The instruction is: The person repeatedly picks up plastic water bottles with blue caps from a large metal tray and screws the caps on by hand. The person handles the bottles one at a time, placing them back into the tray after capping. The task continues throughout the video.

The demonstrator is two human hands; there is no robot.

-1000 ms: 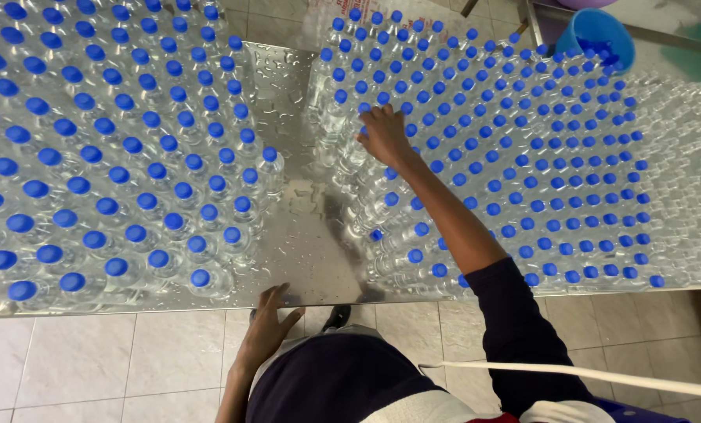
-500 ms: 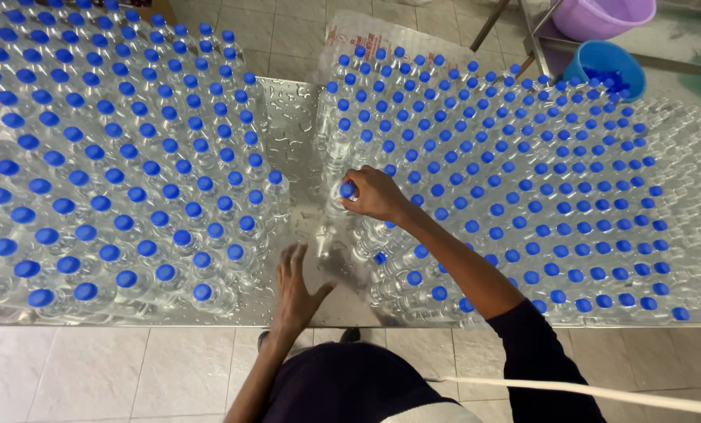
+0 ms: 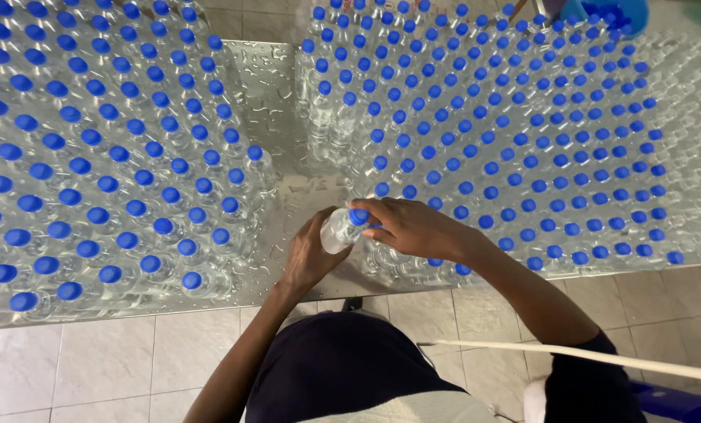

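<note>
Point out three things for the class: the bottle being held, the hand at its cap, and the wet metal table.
bottle [image 3: 338, 232], head view, on its clear body.
right hand [image 3: 413, 229], head view, on the back of the hand.
metal table [image 3: 276, 94], head view, on the bare wet strip between the bottle groups.

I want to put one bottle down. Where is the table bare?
Bare wet metal table runs as a lane between the left bottle block and right bottle block, widening near the hands. Both blocks are packed cap to cap.
</note>
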